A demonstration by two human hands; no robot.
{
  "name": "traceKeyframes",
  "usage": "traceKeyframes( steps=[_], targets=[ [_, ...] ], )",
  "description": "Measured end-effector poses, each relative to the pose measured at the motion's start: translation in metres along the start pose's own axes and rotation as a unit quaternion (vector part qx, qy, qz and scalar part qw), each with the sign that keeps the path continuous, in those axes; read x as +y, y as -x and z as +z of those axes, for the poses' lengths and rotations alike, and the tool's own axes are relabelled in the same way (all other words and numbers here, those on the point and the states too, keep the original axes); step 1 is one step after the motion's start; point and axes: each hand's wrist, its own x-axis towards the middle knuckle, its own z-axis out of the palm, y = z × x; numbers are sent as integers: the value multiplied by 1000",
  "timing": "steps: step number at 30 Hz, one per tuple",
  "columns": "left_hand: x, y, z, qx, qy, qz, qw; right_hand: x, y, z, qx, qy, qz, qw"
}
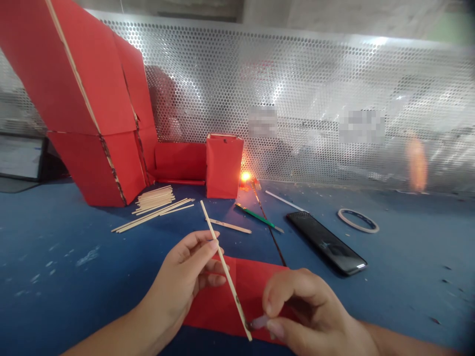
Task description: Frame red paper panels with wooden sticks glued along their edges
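Note:
My left hand pinches a thin pale wooden stick between thumb and fingers, tilted over the table. Between the thumb and forefinger of my right hand is a short translucent glue stick. Its darkened tip touches the lower part of the wooden stick, where brown smears show. Beneath both hands a folded sheet of red card lies on the blue table, partly covered by them.
Loose wooden sticks are piled left of a small red box. A tall red structure stands behind them. A flame burns beside the box. A green-handled craft knife, phone and tape roll lie rightward.

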Motion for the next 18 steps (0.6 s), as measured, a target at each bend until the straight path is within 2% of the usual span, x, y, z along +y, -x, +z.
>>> traceKeyframes(
  steps=[8,18],
  targets=[
    [0,0,-1,-5,-4,5,1000,3,5,-3,-4,13,9,1000],
    [1,1,0,-3,-8,0,1000,3,5,-2,-16,-59,-13,998]
  ],
)
